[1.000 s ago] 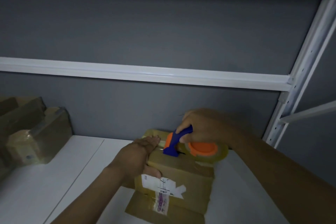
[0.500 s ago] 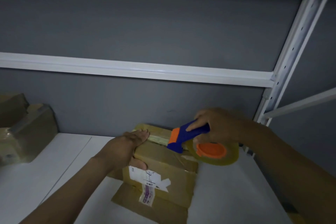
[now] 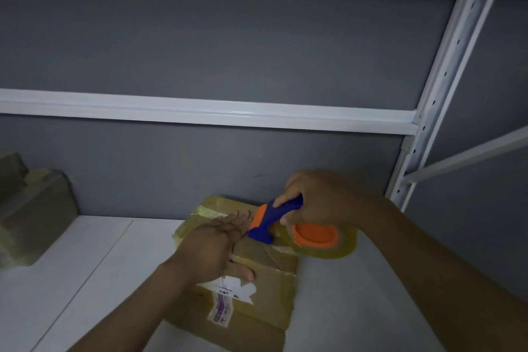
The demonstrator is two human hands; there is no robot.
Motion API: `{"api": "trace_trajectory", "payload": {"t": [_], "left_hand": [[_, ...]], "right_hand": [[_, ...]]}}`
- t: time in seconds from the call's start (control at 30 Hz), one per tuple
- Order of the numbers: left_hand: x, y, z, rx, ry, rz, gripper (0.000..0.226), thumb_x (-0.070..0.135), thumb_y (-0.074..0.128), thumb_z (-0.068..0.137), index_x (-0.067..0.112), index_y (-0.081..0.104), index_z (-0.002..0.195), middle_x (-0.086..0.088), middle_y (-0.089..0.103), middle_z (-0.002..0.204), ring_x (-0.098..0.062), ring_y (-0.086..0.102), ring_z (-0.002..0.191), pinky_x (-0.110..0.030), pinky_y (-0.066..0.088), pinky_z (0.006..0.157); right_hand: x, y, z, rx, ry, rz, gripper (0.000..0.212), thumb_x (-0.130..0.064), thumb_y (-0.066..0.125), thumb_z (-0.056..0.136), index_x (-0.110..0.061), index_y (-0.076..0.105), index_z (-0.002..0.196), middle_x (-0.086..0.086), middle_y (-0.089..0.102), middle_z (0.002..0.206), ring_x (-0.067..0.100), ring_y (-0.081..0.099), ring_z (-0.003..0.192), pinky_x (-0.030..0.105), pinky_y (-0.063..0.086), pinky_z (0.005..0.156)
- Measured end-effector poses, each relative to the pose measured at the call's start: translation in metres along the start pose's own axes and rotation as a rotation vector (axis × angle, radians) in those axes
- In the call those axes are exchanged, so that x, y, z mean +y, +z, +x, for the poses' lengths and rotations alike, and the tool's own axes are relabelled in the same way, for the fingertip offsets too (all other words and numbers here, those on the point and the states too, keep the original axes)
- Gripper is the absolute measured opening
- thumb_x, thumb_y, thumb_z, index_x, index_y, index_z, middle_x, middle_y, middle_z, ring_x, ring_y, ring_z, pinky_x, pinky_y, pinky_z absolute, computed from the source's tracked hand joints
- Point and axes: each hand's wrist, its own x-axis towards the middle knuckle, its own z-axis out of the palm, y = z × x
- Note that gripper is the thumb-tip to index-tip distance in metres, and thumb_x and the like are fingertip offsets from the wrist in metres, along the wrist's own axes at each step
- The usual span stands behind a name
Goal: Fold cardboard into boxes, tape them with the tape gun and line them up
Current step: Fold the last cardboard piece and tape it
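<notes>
Cardboard box (image 3: 271, 294) looks light and bendy, so the flat left hand (image 3: 211, 248) presses it down. Right hand (image 3: 317, 200) grips the tape gun (image 3: 310, 236) handle.

Blue-and-orange tape gun (image 3: 274, 220), brown box (image 3: 257, 280), white shelf (image 3: 85, 266).

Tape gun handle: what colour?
Blue handle, with orange trim and an orange hub in the tape roll; only the head view shows it.

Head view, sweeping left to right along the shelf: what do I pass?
cardboard boxes → left hand → tape gun → white shelf upright
</notes>
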Motion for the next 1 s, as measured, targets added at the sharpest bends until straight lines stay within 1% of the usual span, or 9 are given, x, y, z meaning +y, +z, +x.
{"api": "trace_trajectory", "payload": {"t": [0.13, 0.2, 0.27, 0.4, 0.47, 0.57, 0.63, 0.83, 1.0], "left_hand": [[-0.001, -0.011, 0.002, -0.021, 0.007, -0.033, 0.129, 0.100, 0.019, 0.048, 0.027, 0.003, 0.153, 0.023, -0.007, 0.149, 0.008, -0.010, 0.135, -0.009, -0.011, 0.106], [-0.004, -0.015, 0.003, -0.041, 0.016, -0.029, 0.129, 0.102, 0.015, 0.047, 0.029, 0.001, 0.152, 0.024, -0.009, 0.149, 0.008, -0.011, 0.135, -0.010, -0.010, 0.106], [-0.006, -0.016, 0.003, -0.071, 0.022, 0.008, 0.126, 0.103, 0.008, 0.045, 0.032, -0.008, 0.148, 0.023, -0.013, 0.150, 0.007, -0.014, 0.136, -0.010, -0.012, 0.105], [-0.005, -0.017, 0.005, -0.106, 0.023, -0.002, 0.123, 0.105, 0.003, 0.041, 0.036, -0.015, 0.142, 0.023, -0.016, 0.150, 0.005, -0.014, 0.139, -0.014, -0.006, 0.111], [-0.005, -0.019, 0.005, -0.112, 0.023, -0.008, 0.118, 0.103, 0.008, 0.046, 0.039, -0.018, 0.141, 0.026, -0.019, 0.148, 0.005, -0.015, 0.140, -0.013, -0.009, 0.110], [0.006, -0.022, 0.007, -0.126, 0.047, -0.033, 0.110, 0.092, 0.029, 0.059, 0.039, -0.017, 0.144, 0.030, -0.023, 0.146, 0.010, -0.022, 0.136, -0.008, -0.016, 0.104], [0.022, -0.022, 0.013, -0.145, 0.091, -0.072, 0.108, 0.089, 0.034, 0.061, 0.040, -0.016, 0.143, 0.030, -0.022, 0.147, 0.015, -0.026, 0.133, -0.006, -0.017, 0.105], [0.040, -0.024, 0.021, -0.130, 0.073, -0.080, 0.116, 0.089, 0.031, 0.050, 0.037, -0.013, 0.143, 0.034, -0.022, 0.137, 0.016, -0.017, 0.129, 0.005, -0.017, 0.091], [0.035, -0.022, 0.025, -0.190, 0.069, -0.081, 0.123, 0.097, 0.024, 0.045, 0.039, -0.007, 0.150, 0.032, -0.017, 0.150, 0.020, -0.018, 0.130, 0.000, -0.011, 0.097]], "right_hand": [[0.006, -0.002, -0.013, 0.000, 0.031, 0.060, 0.043, -0.056, 0.069, 0.077, -0.044, 0.064, 0.117, -0.012, 0.053, 0.101, 0.009, 0.052, 0.093, 0.029, 0.046, 0.078], [0.011, -0.001, -0.023, -0.015, 0.038, 0.051, 0.044, -0.057, 0.068, 0.077, -0.043, 0.064, 0.118, -0.011, 0.054, 0.100, 0.009, 0.053, 0.091, 0.032, 0.048, 0.079], [0.020, 0.000, -0.035, -0.028, 0.061, 0.075, 0.043, -0.057, 0.068, 0.078, -0.043, 0.063, 0.119, -0.009, 0.056, 0.100, 0.009, 0.054, 0.091, 0.034, 0.048, 0.081], [0.033, 0.010, -0.062, -0.013, 0.145, 0.164, 0.044, -0.051, 0.069, 0.080, -0.040, 0.062, 0.122, -0.011, 0.054, 0.107, 0.008, 0.052, 0.098, 0.026, 0.045, 0.083], [0.033, 0.019, -0.072, 0.013, 0.181, 0.186, 0.044, -0.049, 0.067, 0.083, -0.039, 0.059, 0.125, -0.010, 0.052, 0.115, 0.009, 0.051, 0.105, 0.024, 0.042, 0.085], [0.030, 0.025, -0.078, 0.024, 0.218, 0.180, 0.048, -0.052, 0.064, 0.084, -0.043, 0.054, 0.129, -0.012, 0.049, 0.123, 0.008, 0.049, 0.110, 0.022, 0.039, 0.086], [0.028, 0.027, -0.076, 0.013, 0.219, 0.169, 0.049, -0.053, 0.063, 0.084, -0.043, 0.051, 0.131, -0.011, 0.048, 0.126, 0.008, 0.048, 0.111, 0.021, 0.037, 0.085], [0.025, 0.038, -0.076, 0.074, 0.234, 0.265, 0.049, -0.051, 0.065, 0.083, -0.041, 0.055, 0.130, -0.003, 0.054, 0.124, 0.014, 0.051, 0.109, 0.029, 0.044, 0.090], [0.039, 0.048, -0.106, 0.056, 0.274, 0.323, 0.049, -0.052, 0.066, 0.082, -0.047, 0.052, 0.128, -0.008, 0.047, 0.135, 0.010, 0.045, 0.118, 0.021, 0.036, 0.084]]}}
